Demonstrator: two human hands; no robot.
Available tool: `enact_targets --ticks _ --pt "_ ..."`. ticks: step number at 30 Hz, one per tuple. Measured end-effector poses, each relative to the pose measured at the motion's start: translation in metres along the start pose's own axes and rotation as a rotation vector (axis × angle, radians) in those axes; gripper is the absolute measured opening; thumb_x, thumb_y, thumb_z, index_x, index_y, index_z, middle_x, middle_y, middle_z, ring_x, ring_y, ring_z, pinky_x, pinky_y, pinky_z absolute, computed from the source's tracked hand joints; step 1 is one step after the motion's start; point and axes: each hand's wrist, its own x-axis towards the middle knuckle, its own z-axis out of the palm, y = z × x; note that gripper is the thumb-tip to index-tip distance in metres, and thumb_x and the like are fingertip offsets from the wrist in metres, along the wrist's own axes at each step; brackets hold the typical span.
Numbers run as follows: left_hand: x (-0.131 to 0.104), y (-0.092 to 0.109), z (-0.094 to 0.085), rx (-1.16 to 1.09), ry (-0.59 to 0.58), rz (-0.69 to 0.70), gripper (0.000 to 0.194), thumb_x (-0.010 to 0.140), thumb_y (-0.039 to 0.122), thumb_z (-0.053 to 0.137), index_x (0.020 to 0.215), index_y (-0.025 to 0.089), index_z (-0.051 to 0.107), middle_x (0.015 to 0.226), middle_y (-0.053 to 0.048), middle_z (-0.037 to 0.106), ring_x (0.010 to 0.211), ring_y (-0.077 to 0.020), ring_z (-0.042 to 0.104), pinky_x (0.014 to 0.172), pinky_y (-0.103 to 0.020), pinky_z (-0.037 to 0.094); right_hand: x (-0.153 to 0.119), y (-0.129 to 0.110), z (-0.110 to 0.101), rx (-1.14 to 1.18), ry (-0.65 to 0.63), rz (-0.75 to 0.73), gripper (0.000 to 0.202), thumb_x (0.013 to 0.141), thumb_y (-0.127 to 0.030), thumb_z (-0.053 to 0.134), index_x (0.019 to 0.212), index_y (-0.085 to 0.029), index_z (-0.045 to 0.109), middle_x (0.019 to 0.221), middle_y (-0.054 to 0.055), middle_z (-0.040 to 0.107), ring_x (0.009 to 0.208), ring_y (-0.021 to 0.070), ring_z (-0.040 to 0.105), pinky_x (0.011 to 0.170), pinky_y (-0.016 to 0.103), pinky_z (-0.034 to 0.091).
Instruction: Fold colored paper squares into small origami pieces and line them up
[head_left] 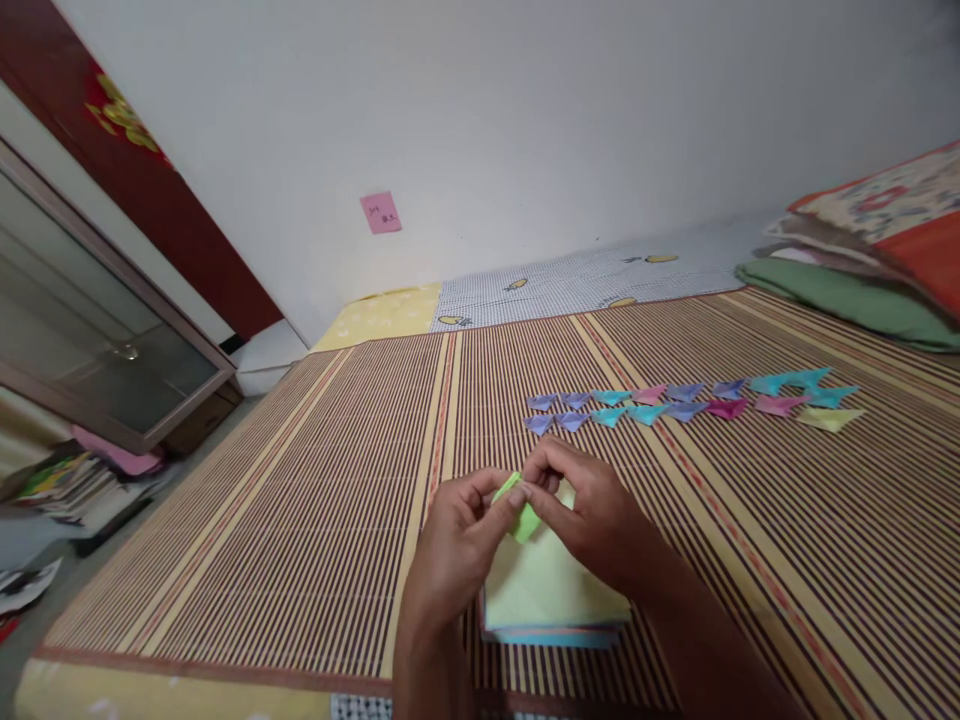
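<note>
Between my two hands is a small folded piece of bright green paper (527, 523). My left hand (463, 535) pinches it from the left, thumb on the near side. From the right, my right hand (589, 505) pinches its upper edge, so the fingertips of both hands nearly meet. Under the hands lies a stack of square paper sheets (559, 590), pale yellow on top with pink and blue edges below. Beyond my right hand, small folded paper pieces (649, 412) in purple, blue, pink and yellow lie in two rows.
A striped bamboo mat (322, 500) covers the bed. Folded bedding (847, 300) and a patterned pillow (900, 200) are piled at the far right. A pink note (381, 213) is stuck to the wall. Left of the bed stand a glass-fronted cabinet (97, 300) and stacked books (71, 485).
</note>
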Motion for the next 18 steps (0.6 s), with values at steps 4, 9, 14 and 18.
enact_targets --ticks 4,9,14,18 --pt "-0.001 0.0 -0.001 -0.026 -0.012 0.009 0.022 0.091 0.036 0.07 0.096 0.016 0.079 0.076 -0.004 0.067 0.071 -0.0154 0.056 0.066 -0.025 0.043 0.0 0.0 -0.001 -0.003 0.012 0.014 0.013 0.091 -0.014 0.062 0.081 -0.02 0.056 0.078 -0.002 0.057 0.072 0.0147 0.054 0.066 0.029 0.042" --pt "0.001 -0.002 -0.002 -0.041 0.006 0.025 0.022 0.091 0.035 0.071 0.099 0.016 0.08 0.078 -0.004 0.07 0.072 -0.016 0.06 0.07 -0.025 0.046 0.001 -0.001 -0.002 0.037 0.047 0.012 0.007 0.092 -0.016 0.062 0.088 -0.02 0.059 0.077 -0.002 0.058 0.07 0.0145 0.056 0.065 0.028 0.043" --pt "0.003 -0.006 -0.002 -0.11 0.005 0.007 0.023 0.091 0.034 0.071 0.099 0.015 0.08 0.078 -0.005 0.072 0.072 -0.0159 0.062 0.069 -0.024 0.046 0.002 -0.003 -0.003 0.038 0.045 -0.012 0.008 0.094 -0.016 0.059 0.088 -0.02 0.062 0.081 -0.001 0.059 0.074 0.0145 0.057 0.068 0.028 0.044" --pt "0.006 -0.011 -0.001 -0.197 0.012 -0.001 0.022 0.091 0.032 0.07 0.099 0.014 0.079 0.079 -0.006 0.073 0.072 -0.0154 0.063 0.068 -0.024 0.046 0.001 -0.006 -0.005 0.034 0.091 0.002 0.004 0.091 -0.016 0.063 0.092 -0.02 0.061 0.081 -0.001 0.061 0.074 0.0149 0.058 0.068 0.028 0.044"
